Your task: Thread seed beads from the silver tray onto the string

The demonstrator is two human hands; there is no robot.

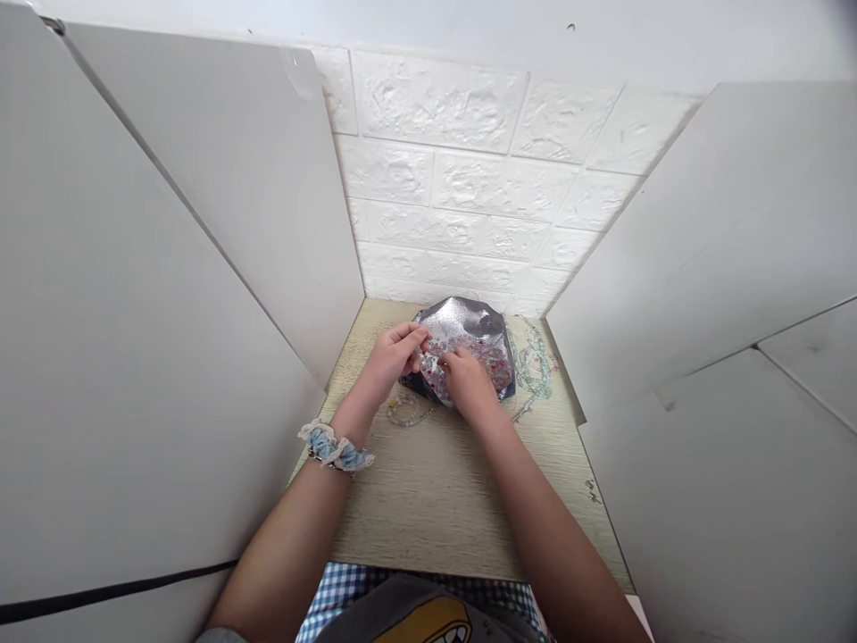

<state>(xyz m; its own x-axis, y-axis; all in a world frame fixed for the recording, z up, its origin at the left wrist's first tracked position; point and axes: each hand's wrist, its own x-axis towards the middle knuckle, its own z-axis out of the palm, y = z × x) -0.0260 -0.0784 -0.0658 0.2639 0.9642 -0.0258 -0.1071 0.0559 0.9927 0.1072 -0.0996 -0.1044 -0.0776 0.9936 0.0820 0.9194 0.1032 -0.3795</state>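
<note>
A silvery, foil-lined bag [455, 314] lies spread out near the wall, with many small pink, red and clear beads [478, 344] on it. My left hand [395, 353] is over the bag's left side, thumb and fingertips pinched together; whatever is between them is too small to make out. Over the front of the beads, my right hand [469, 384] has its fingers curled down and closed among them, and what they grip is hidden. A blue and white scrunchie [335, 448] circles my left wrist.
A pale beaded loop [405, 413] lies in front of the bag on the wooden tabletop [428, 500]. Pale green bead strands [536, 366] lie to its right. Small metallic bits [592, 491] sit near the right edge. White panels flank both sides; a white brick-patterned wall [461, 179] stands behind.
</note>
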